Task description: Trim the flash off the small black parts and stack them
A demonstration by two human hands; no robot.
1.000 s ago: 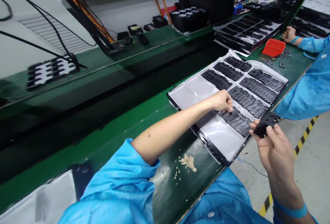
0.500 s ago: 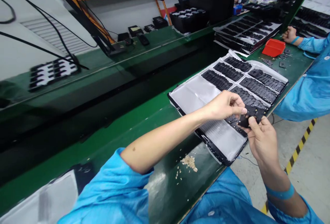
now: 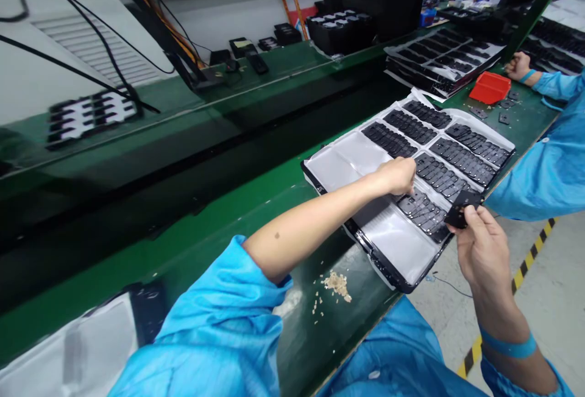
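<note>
My right hand (image 3: 482,241) pinches a thin black plate (image 3: 462,209) between thumb and fingers, holding it tilted beside the tray's near right edge. My left hand (image 3: 398,176) is over the tray, its fingers curled down at the top of a row of flat black plates (image 3: 423,214). Its fingertips are partly hidden, so I cannot make out what they hold, if anything. The black tray (image 3: 379,261) has a pale lining and carries several rows of overlapping black plates. Its left-hand compartments show bare lining.
A small heap of beige bits (image 3: 337,286) lies on the green bench (image 3: 315,348). Past the tray are a red scoop-like bin (image 3: 490,88), loose plates and a stack of filled trays (image 3: 443,58). A co-worker's hand (image 3: 518,66) rests at the right. Another lined tray (image 3: 77,348) is at lower left.
My left hand has come away from the plate and moved left and down to the tray's rows. My right hand, still holding the plate, has shifted slightly right.
</note>
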